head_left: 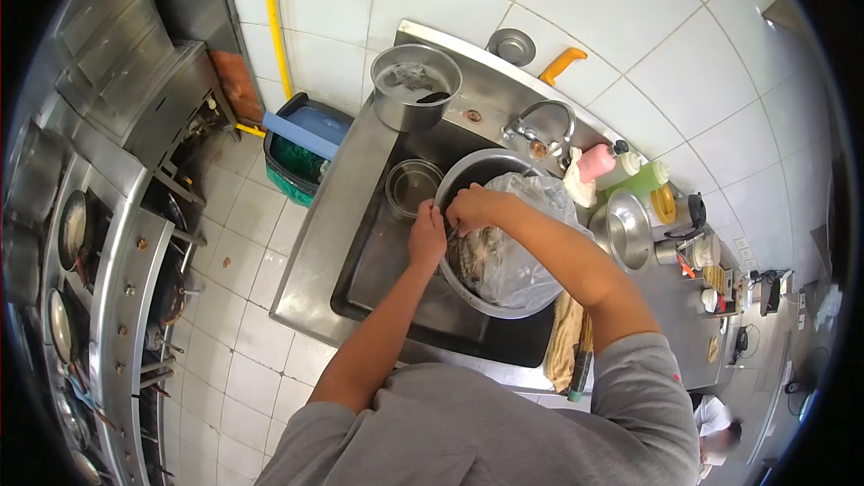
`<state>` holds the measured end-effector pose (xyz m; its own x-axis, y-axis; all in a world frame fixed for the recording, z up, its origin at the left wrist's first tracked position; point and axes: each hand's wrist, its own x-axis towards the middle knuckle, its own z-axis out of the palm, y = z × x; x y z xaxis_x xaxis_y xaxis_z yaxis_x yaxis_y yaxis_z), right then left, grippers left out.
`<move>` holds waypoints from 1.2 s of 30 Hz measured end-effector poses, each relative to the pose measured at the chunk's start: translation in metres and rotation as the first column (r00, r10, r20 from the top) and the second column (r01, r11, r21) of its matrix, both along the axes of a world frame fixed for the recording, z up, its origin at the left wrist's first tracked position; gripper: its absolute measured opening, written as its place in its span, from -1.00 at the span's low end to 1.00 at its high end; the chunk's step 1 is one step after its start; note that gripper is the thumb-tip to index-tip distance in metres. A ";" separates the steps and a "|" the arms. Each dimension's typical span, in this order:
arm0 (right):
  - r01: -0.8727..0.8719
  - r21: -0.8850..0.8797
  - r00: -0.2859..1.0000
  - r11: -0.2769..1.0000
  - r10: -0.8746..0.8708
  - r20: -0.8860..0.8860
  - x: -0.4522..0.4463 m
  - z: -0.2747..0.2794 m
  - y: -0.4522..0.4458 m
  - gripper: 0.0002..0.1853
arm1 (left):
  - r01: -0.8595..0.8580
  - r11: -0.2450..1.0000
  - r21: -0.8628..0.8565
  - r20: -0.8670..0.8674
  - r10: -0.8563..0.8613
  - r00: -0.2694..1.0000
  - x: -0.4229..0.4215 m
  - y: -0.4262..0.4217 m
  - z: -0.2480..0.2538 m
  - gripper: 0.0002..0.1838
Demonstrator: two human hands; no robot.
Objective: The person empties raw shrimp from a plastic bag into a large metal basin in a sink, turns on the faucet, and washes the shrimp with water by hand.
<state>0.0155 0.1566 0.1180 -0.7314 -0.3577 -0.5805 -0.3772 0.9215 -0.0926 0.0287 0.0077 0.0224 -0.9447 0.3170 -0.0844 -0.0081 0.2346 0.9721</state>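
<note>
A large metal bowl (504, 308) stands in the sink, holding greyish-brown, stringy-looking food (470, 261) and a clear plastic bag (540, 243). My left hand (427, 236) is closed at the bowl's left rim; whatever its fingers hold is too small to make out. Just to its right, my right hand (475, 209) is closed over the inside of the bowl, fingers bent down toward the food, their tips partly hidden. A round clear container (414, 187) sits in the sink left of the bowl.
A metal pot (417, 117) with liquid stands on the sink's back left corner. Behind the bowl are the faucet (567, 126) and several bottles (643, 178). An empty metal bowl (627, 229) and a cloth (564, 342) lie to the right. Stoves line the left; a person (715, 418) is at lower right.
</note>
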 end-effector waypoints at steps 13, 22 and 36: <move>0.212 -0.249 0.976 0.945 -0.220 -0.005 -0.031 0.038 0.038 -0.82 | 0.019 0.967 0.254 0.094 -0.044 0.995 -0.009 -0.008 -0.004 -0.54; 0.445 -0.465 0.821 0.766 -0.556 -0.129 0.027 0.136 0.077 -0.81 | 0.008 0.962 0.275 0.190 -0.063 0.980 -0.005 -0.009 0.001 -0.52; 0.366 -0.647 0.428 0.669 -0.738 -0.521 0.233 0.052 0.021 -0.93 | 0.005 0.978 0.207 0.132 -0.033 0.991 0.005 0.001 0.003 -0.54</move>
